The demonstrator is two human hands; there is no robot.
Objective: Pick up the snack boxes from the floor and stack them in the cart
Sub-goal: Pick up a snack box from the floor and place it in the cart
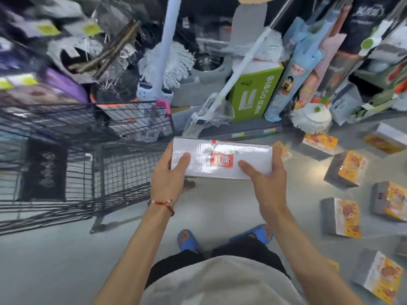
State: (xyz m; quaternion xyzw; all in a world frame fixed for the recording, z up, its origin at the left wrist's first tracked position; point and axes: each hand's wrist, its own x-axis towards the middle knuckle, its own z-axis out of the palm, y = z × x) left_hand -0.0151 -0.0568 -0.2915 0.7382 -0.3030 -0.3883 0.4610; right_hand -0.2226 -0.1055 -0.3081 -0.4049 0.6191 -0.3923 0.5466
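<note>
We see the left hand (169, 172) and the right hand (266, 183) each clamped on one end of a white box (222, 159), thumbs lying on its top face and fingers wrapped round its ends. They hold it level in the air above the floor (66, 260), just right of the wire cart (123, 168). More boxes (345, 169) with orange faces lie scattered toward the floor's right edge, well apart from the cart, near a mop (311, 119)

Grey floor (220, 203) — snack boxes (345, 216) scattered right, cart (123, 166) standing left
</note>
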